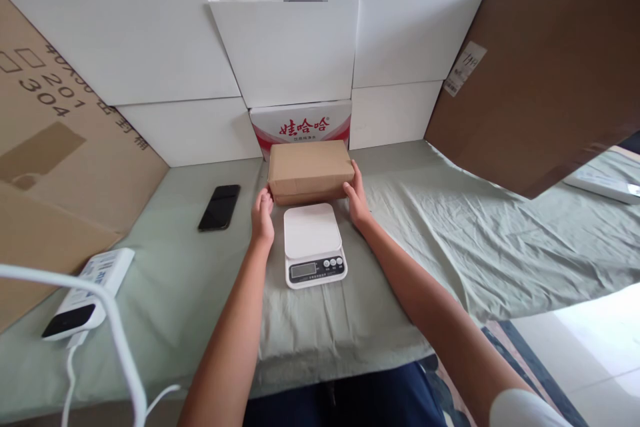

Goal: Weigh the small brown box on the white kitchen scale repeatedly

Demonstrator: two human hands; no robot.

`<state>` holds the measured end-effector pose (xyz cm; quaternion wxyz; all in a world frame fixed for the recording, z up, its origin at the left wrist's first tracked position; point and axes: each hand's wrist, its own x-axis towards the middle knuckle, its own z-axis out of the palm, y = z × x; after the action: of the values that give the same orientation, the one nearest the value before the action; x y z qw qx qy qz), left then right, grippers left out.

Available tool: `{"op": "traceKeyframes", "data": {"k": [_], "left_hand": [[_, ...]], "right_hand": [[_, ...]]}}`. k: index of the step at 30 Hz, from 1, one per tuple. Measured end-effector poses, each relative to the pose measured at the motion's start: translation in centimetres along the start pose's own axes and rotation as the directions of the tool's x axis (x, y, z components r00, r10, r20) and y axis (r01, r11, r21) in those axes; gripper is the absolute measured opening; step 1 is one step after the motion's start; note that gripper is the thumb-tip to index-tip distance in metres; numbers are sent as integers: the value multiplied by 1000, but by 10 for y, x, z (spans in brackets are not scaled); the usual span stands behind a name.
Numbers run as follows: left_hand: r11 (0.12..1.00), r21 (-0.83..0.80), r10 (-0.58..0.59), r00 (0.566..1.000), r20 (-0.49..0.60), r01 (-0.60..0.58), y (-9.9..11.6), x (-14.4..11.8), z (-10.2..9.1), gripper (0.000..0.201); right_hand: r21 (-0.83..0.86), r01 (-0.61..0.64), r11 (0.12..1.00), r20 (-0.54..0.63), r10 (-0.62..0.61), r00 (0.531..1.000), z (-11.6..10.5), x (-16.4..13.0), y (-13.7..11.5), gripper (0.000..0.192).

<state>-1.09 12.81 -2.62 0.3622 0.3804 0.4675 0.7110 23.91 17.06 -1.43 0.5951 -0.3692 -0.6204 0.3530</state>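
Note:
A plain brown cardboard box (310,169) lies on the pale green cloth just behind a white kitchen scale (313,243). My left hand (263,215) is at the box's near left corner, fingers together and touching it. My right hand (356,197) presses flat against the box's right end. The two hands hold the box between them. The scale's platform is bare, and its display and buttons face me. Both my forearms reach forward on either side of the scale.
A black phone (219,207) lies left of the box. A white power bank (89,293) with a white cable sits near the left edge. White cartons and a red-printed box (301,125) wall the back. Large brown cardboard sheets (545,73) lean at both sides.

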Motion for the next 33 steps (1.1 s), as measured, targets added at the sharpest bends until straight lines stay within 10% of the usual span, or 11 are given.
{"op": "traceKeyframes", "data": {"k": [7, 17, 33], "left_hand": [[984, 1, 176, 984, -9, -176, 25, -24, -14, 80], [981, 52, 188, 982, -18, -187, 30, -127, -64, 67], [991, 67, 112, 992, 55, -116, 32, -123, -59, 80]], "right_hand": [[-33, 147, 989, 42, -145, 988, -7, -30, -33, 83], [-113, 157, 981, 40, -153, 987, -25, -103, -45, 67], [-196, 118, 973, -19, -124, 992, -21, -102, -59, 66]]}}
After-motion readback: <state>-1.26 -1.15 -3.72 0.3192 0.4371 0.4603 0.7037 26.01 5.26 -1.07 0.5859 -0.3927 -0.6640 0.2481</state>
